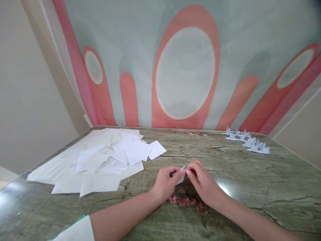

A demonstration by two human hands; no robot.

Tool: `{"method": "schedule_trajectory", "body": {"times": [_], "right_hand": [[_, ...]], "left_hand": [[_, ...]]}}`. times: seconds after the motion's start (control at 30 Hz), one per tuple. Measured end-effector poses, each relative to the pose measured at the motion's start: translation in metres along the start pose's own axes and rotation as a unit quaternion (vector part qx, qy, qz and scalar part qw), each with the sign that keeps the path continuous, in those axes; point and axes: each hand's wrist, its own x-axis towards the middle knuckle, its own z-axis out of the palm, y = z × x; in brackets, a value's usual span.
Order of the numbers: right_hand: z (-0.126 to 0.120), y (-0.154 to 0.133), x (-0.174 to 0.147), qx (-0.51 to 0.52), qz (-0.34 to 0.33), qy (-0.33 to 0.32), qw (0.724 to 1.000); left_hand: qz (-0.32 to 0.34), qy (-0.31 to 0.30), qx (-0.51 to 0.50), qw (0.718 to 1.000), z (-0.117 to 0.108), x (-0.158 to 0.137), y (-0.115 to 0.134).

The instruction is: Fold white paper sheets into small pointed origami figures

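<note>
Low over the middle of the table, my left hand pinches a small folded piece of white paper between thumb and fingers. My right hand is closed in a pinch at the right edge of the same paper, its fingertips close to my left thumb. Part of the paper is hidden behind the fingers, so its full shape does not show. On the far right of the table stand several small white folded paper figures with upright points, grouped in rows.
A broad, loose pile of white paper sheets, some with writing, covers the left of the wood-patterned table. One small paper square lies at the pile's right edge. A patterned cloth hangs behind the table.
</note>
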Motion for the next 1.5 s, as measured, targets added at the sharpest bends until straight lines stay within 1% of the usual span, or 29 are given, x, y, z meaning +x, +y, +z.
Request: {"method": "schedule_trajectory", "body": {"times": [0.17, 0.33, 0.63, 0.77, 0.87, 0.97, 1.07, 1.13, 1.2, 1.3, 1.43, 1.5], "right_hand": [[0.001, -0.001, 0.0, 0.015, 0.012, -0.002, 1.0], [0.001, -0.002, 0.0, -0.004, 0.0, 0.013, 1.0], [0.001, -0.003, 0.002, -0.018, -0.027, 0.056, 0.998], [0.002, -0.004, 0.002, -0.023, -0.03, 0.069, 0.997], [0.002, -0.003, 0.002, -0.007, -0.03, 0.074, 0.997], [0.002, -0.001, 0.002, 0.04, -0.015, 0.081, 0.996], [0.003, 0.002, 0.001, 0.08, 0.031, 0.075, 0.993], [0.005, 0.002, 0.0, 0.092, 0.059, 0.063, 0.992], [0.006, 0.0, -0.001, 0.1, 0.065, 0.05, 0.992], [0.008, -0.004, -0.001, 0.107, 0.047, 0.043, 0.992], [0.009, -0.004, 0.0, 0.102, 0.028, 0.06, 0.993], [0.009, -0.003, 0.0, 0.095, 0.018, 0.072, 0.993]], "left_hand": [[-0.003, -0.006, -0.008, 1.0, 0.0, 0.0, -0.001], [-0.013, -0.007, -0.012, 1.0, -0.001, 0.0, -0.001], [-0.062, -0.018, -0.105, 0.992, 0.0, 0.0, 0.009], [-0.068, -0.02, -0.116, 0.991, 0.0, 0.0, 0.008], [-0.065, -0.013, -0.11, 0.992, 0.0, 0.0, 0.007], [-0.062, -0.001, -0.098, 0.993, 0.0, 0.0, 0.007], [-0.063, 0.012, -0.092, 0.994, 0.001, 0.0, 0.007], [-0.055, 0.018, -0.085, 0.995, 0.001, 0.001, 0.005], [-0.037, 0.019, -0.068, 0.997, 0.0, 0.001, 0.003], [-0.001, 0.016, -0.032, 0.999, -0.001, 0.001, -0.001], [0.04, 0.027, 0.014, 0.999, -0.003, 0.0, 0.0], [0.051, 0.028, 0.02, 0.998, -0.003, 0.001, 0.0]]}}
